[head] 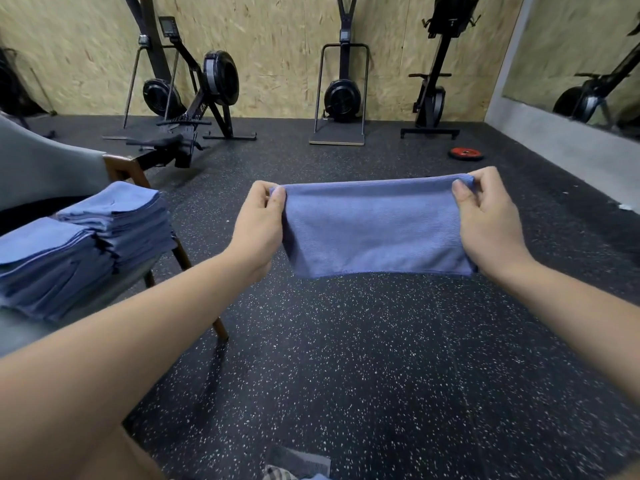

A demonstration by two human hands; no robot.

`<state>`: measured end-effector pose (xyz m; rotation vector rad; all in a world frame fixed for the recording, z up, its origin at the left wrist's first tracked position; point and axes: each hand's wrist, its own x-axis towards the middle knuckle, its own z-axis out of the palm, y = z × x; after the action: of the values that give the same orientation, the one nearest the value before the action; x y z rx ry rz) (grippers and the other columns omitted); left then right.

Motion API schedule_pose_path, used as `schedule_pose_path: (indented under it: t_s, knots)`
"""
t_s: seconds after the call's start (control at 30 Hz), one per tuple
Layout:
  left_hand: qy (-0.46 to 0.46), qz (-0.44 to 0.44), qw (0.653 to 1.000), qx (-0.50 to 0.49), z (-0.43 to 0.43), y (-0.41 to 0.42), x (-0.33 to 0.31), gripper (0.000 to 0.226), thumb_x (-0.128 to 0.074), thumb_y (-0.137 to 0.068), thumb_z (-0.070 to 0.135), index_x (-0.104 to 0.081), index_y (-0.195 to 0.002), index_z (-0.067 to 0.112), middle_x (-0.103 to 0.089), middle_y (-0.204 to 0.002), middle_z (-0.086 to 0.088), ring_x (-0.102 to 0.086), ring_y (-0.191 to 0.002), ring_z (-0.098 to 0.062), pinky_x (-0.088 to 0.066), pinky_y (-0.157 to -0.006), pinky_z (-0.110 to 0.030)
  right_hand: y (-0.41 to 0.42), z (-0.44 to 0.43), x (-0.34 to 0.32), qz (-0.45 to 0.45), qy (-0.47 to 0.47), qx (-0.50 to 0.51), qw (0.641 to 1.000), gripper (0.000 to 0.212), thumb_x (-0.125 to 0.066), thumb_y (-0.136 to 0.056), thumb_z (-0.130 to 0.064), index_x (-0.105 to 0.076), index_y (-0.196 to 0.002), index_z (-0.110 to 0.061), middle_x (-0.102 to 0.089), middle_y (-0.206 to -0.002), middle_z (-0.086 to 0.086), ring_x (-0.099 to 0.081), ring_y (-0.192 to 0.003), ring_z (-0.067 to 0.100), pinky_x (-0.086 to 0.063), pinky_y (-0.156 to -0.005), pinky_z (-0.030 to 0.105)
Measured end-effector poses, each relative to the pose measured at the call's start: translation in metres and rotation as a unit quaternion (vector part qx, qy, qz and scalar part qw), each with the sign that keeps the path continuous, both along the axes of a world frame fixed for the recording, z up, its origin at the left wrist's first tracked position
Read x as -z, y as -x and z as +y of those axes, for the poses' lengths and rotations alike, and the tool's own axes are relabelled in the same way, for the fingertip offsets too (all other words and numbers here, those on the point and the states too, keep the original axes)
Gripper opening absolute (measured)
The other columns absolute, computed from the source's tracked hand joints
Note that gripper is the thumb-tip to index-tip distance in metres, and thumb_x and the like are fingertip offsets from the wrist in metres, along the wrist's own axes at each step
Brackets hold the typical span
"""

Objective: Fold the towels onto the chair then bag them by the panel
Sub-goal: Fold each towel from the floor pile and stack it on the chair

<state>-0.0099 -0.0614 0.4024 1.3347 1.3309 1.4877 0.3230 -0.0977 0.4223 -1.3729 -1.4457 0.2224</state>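
A blue towel [374, 230], folded over along its top edge, hangs stretched in the air in front of me. My left hand [258, 223] pinches its upper left corner and my right hand [485, 220] pinches its upper right corner. To the left, two stacks of folded blue towels [90, 244] lie on the seat of a grey chair [38, 168] with wooden legs. The taller stack is the farther one.
Black speckled rubber floor lies below the towel. Rowing and ski machines [194, 95] stand along the chipboard wall at the back. A red weight plate [465, 154] lies on the floor at the right, near a mirror [581, 64]. Some cloth shows at the bottom edge [298, 471].
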Motion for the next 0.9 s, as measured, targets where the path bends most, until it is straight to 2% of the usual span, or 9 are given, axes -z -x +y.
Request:
schedule_pose_path:
  t_s: [0.17,0.27,0.37,0.43,0.5,0.67,0.8,0.9]
  knots:
    - [-0.039,0.056,0.995,-0.077,-0.013,-0.015,-0.003,0.025,-0.036,-0.115,0.045,-0.047,-0.110,0.023,-0.055,-0.090,0.008,-0.048,-0.082,-0.013,-0.039,-0.072,-0.038,0.009,-0.004,0.003,0.001,-0.001,0.003,1.000,0.021,-0.050,-0.112,-0.037,-0.048,-0.106,-0.017,-0.054,-0.081,-0.004,-0.044,-0.066,0.003,-0.037,-0.066,0.032]
    - [-0.101,0.141,0.981,-0.085,-0.016,-0.009,-0.005,0.022,-0.036,-0.116,0.043,-0.045,-0.110,0.024,-0.057,-0.087,0.007,-0.049,-0.076,-0.011,-0.039,-0.068,-0.034,0.010,-0.006,0.004,-0.005,-0.002,0.005,1.000,0.020,-0.050,-0.113,-0.037,-0.048,-0.106,-0.018,-0.053,-0.079,-0.005,-0.044,-0.063,0.000,-0.037,-0.064,0.031]
    - [-0.143,0.229,0.959,-0.086,-0.014,0.000,-0.004,0.013,-0.040,-0.116,0.035,-0.045,-0.111,0.024,-0.061,-0.086,0.008,-0.053,-0.075,-0.005,-0.039,-0.065,-0.024,0.010,-0.006,0.001,-0.016,-0.004,0.007,1.000,0.019,-0.050,-0.113,-0.035,-0.048,-0.106,-0.018,-0.053,-0.080,-0.006,-0.045,-0.064,-0.001,-0.036,-0.063,0.025]
    - [-0.141,0.257,0.953,-0.080,-0.010,0.003,0.000,0.009,-0.041,-0.115,0.033,-0.045,-0.111,0.026,-0.064,-0.089,0.010,-0.057,-0.080,-0.006,-0.043,-0.067,-0.026,0.012,-0.005,0.001,-0.015,-0.004,0.005,1.000,0.019,-0.051,-0.113,-0.034,-0.049,-0.105,-0.016,-0.054,-0.079,-0.005,-0.045,-0.064,-0.001,-0.035,-0.060,0.021]
    - [-0.126,0.265,0.953,-0.080,-0.008,0.005,0.005,0.009,-0.043,-0.115,0.033,-0.045,-0.111,0.025,-0.064,-0.089,0.012,-0.059,-0.083,-0.006,-0.044,-0.067,-0.030,0.014,-0.004,0.002,-0.003,-0.002,0.001,1.000,0.020,-0.054,-0.111,-0.034,-0.051,-0.103,-0.016,-0.052,-0.077,-0.005,-0.043,-0.063,0.003,-0.033,-0.059,0.020]
    - [-0.058,0.223,0.969,-0.086,-0.008,0.003,0.006,0.023,-0.054,-0.110,0.041,-0.056,-0.106,0.019,-0.066,-0.091,0.009,-0.059,-0.083,-0.003,-0.041,-0.066,-0.024,0.016,-0.001,0.005,0.023,0.031,0.007,0.999,0.026,-0.063,-0.105,-0.038,-0.055,-0.096,-0.015,-0.054,-0.072,-0.006,-0.045,-0.066,0.010,-0.037,-0.064,0.035]
    - [-0.026,0.186,0.980,-0.061,-0.015,-0.010,0.004,0.030,-0.062,-0.104,0.049,-0.061,-0.096,0.021,-0.065,-0.086,0.011,-0.055,-0.075,-0.004,-0.041,-0.066,-0.028,0.032,-0.006,0.011,0.034,0.075,-0.021,0.996,0.026,-0.068,-0.100,-0.038,-0.059,-0.091,-0.016,-0.060,-0.073,-0.006,-0.050,-0.066,0.012,-0.041,-0.066,0.036]
    - [-0.013,0.184,0.982,-0.028,-0.026,-0.026,0.002,0.029,-0.066,-0.100,0.050,-0.062,-0.093,0.023,-0.064,-0.082,0.013,-0.051,-0.066,0.002,-0.039,-0.063,-0.026,0.047,-0.012,0.013,0.046,0.098,-0.054,0.993,0.026,-0.070,-0.098,-0.040,-0.063,-0.089,-0.016,-0.063,-0.074,-0.007,-0.053,-0.067,0.012,-0.043,-0.068,0.036]
